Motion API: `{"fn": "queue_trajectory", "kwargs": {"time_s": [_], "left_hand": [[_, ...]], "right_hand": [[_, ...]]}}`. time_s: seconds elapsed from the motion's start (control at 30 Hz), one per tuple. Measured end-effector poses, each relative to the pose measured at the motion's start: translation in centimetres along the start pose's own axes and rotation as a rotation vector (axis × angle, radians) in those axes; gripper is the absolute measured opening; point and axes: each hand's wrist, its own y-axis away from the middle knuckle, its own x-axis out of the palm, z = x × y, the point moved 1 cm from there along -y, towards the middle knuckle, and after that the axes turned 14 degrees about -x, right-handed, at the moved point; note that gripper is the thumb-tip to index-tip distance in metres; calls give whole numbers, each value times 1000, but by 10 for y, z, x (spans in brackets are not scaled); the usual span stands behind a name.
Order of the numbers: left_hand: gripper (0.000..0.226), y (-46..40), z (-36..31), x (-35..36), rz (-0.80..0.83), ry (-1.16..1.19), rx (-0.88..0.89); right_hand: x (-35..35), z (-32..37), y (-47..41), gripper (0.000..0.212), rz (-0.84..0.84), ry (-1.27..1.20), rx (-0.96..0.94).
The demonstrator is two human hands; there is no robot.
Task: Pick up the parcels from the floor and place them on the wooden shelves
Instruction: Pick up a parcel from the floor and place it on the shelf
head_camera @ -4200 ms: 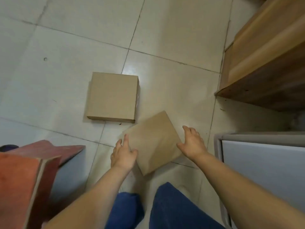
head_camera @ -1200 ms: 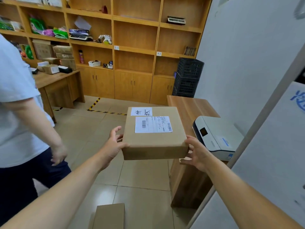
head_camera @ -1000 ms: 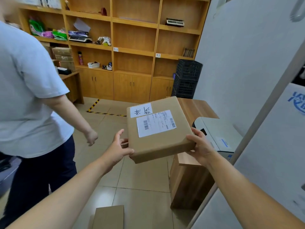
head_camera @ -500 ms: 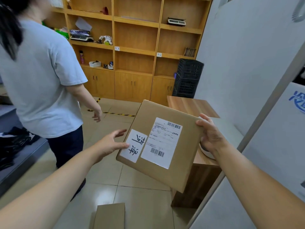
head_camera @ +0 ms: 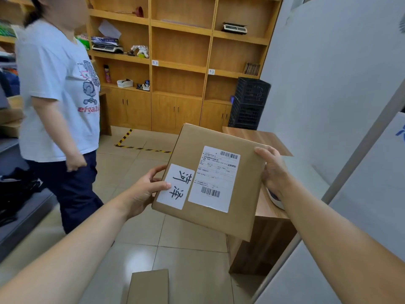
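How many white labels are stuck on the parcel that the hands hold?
2 on the visible face of the parcel: a small handwritten label near the left hand, a larger barcode label beside it. Other faces are hidden.

Pale glossy floor tiles point(head_camera: 186, 255) caught a soft reflection of overhead light. Yellow-and-black tape point(head_camera: 140, 148) marked a corner on them near the far wall. On the right rose a plain white wall point(head_camera: 328, 80), with stacked black crates point(head_camera: 248, 106) at its far end. A low wooden cabinet point(head_camera: 260, 244) stood nearer, on the right. Grey benches point(head_camera: 19, 213) ran along the left.
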Motion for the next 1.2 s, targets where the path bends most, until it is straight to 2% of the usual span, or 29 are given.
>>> {"fn": "queue_trajectory", "kwargs": {"time_s": [0.17,0.33,0.47,0.6,0.77,1.03,1.2], "left_hand": [[72,-16,1,-7,-68,50,16],[58,-48,2,-5,-122,109,-1],[51,-85,-2,0,-164,145,-24],[43,-129,-11,2,-197,155,-24],[51,-204,-31,-2,-252,125,-1],[86,-323,-70,-7,-330,-24,19],[74,-362,-90,-21,-411,-80,61]], "right_hand": [[7,-39,23,93,55,234,3],[11,-77,39,101,88,480,0],[8,-97,21,104,82,566,-54],[7,-116,-24,97,71,569,-102],[7,-142,-107,86,116,524,-91],[14,-171,-242,82,177,530,-128],[34,-189,-296,85,233,498,-87]]}}
